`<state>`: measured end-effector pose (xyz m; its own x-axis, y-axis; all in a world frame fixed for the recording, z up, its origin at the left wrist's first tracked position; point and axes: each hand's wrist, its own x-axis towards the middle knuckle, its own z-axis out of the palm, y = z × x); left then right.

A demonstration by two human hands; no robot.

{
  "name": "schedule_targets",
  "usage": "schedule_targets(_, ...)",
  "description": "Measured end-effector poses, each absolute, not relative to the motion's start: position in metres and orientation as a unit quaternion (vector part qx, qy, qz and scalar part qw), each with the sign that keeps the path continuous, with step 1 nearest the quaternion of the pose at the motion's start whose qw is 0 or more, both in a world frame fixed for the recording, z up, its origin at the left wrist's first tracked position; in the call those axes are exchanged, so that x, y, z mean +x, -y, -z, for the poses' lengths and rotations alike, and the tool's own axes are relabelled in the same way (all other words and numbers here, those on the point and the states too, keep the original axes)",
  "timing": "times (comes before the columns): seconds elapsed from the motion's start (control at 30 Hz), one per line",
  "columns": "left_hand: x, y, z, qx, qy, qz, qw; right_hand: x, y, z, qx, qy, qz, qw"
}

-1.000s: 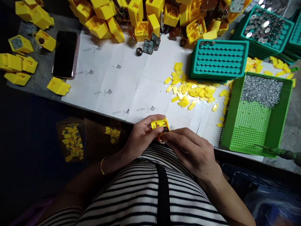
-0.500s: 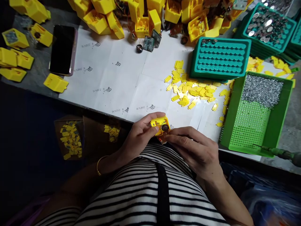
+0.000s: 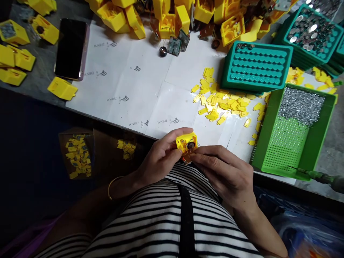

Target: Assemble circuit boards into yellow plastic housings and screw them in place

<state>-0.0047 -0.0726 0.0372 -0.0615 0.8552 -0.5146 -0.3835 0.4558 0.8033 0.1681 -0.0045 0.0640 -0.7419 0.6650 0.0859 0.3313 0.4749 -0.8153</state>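
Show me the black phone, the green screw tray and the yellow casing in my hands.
black phone (image 3: 70,49), head view, middle of its screen
green screw tray (image 3: 260,143), head view, left wall
yellow casing (image 3: 184,142), head view, top face

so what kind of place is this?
Likely a small assembly bench in a workshop or factory. A heap of yellow housings, a green tray of screws and teal trays surround the housing held in both hands.

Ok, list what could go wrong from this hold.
1. The yellow housing is held over the table edge by the left hand and right hand; a dropped part might fall into the lap.
2. The green screw tray sits near the right forearm and could get knocked.
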Motion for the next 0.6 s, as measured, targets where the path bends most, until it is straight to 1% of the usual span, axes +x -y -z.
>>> schedule_targets(0.23,-0.005,0.075,-0.038,0.265,-0.538,-0.489,0.633,0.165,-0.001,-0.063,-0.304,0.819,-0.452,0.182)
schedule_targets(0.47,-0.008,0.074,-0.032,0.186,-0.484,-0.486,0.703,0.158,-0.01,-0.064,-0.331,0.813,-0.457,0.144)
schedule_targets(0.6,-0.008,0.073,-0.028,0.186,-0.484,-0.478,0.709,0.155,-0.013,-0.06,-0.358,0.81,-0.446,0.129)
